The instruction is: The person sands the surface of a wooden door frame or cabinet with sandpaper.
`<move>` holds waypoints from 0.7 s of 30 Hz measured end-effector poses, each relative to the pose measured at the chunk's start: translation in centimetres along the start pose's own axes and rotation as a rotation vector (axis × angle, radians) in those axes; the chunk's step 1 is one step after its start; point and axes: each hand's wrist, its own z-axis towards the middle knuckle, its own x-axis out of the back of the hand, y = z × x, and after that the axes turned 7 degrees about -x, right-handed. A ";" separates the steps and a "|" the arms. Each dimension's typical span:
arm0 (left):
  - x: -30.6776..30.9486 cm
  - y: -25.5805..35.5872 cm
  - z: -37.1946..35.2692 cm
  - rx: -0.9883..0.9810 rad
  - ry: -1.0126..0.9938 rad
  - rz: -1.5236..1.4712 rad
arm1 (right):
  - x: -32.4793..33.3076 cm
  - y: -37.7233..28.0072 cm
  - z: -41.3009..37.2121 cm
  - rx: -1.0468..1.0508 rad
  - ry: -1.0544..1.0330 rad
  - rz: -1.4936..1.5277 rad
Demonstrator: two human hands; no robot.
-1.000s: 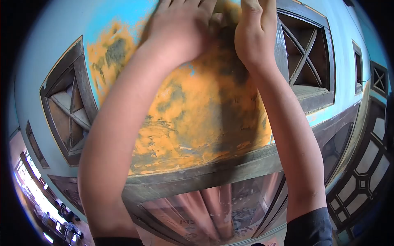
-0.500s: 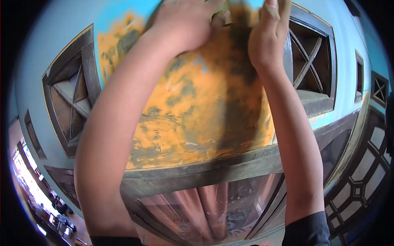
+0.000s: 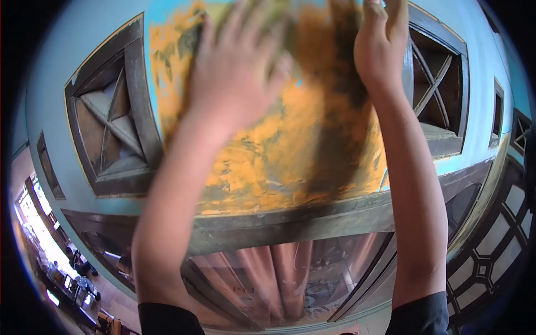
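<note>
My left hand (image 3: 237, 72) is blurred by motion in front of the patchy orange and dark wall panel (image 3: 262, 162). Its fingers spread over an olive-yellow sheet (image 3: 287, 30), perhaps sandpaper, which it presses to the panel; much of the sheet is hidden or smeared. My right hand (image 3: 382, 47) lies along the panel's right side, close to the dark window frame. It is seen edge-on with its fingers stretched upward, and the top of the frame cuts off the tips. No object shows in it.
Dark wooden openings with crossed bars flank the panel, one at left (image 3: 111, 117) and one at right (image 3: 435, 84). A dark wooden ledge (image 3: 290, 220) runs below, above glass with a pinkish-brown curtain (image 3: 273, 273). Far below at left are a bright doorway (image 3: 44, 223) and furniture.
My left hand has moved down and left over the panel, its fingers now spread in view. My right hand stays at the panel's right side. The whole view has shifted slightly.
</note>
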 end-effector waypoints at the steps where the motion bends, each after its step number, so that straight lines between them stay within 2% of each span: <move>1: 0.9 2.3 -2.1 -0.038 -0.086 -0.094 | -0.1 0.0 -0.1 0.005 0.021 0.009; 2: 2.0 4.2 -4.2 -0.071 -0.173 -0.190 | -0.3 -1.2 -0.3 -0.033 0.038 0.034; 5: 3.7 4.5 -8.3 -0.043 -0.250 -0.275 | -0.2 -0.3 -0.2 -0.003 -0.004 0.007; 7: 3.7 1.4 -8.4 0.058 -0.186 -0.170 | 0.2 -1.0 -0.4 0.019 -0.031 -0.136; 10: 2.7 -3.0 -9.0 0.212 -0.050 -0.110 | 1.5 -4.4 -1.4 -0.084 -0.204 -0.244; 12: 2.5 -0.6 -10.2 0.168 -0.096 -0.127 | 1.5 -4.8 -1.8 -0.074 -0.267 -0.408; 14: 4.2 4.8 -13.6 0.050 -0.277 -0.238 | 2.2 -4.6 -3.4 -0.004 -0.376 -0.454; 15: 5.0 6.4 -14.7 -0.011 -0.371 -0.300 | 1.7 -2.0 -4.8 0.224 -0.271 -0.485; 19: 4.6 2.1 -13.6 0.057 -0.295 -0.175 | 4.3 -3.4 -7.7 0.234 -0.486 -0.650; 21: 3.2 -1.7 -10.8 0.105 -0.131 -0.109 | 4.6 -3.3 -7.6 0.242 -0.522 -0.669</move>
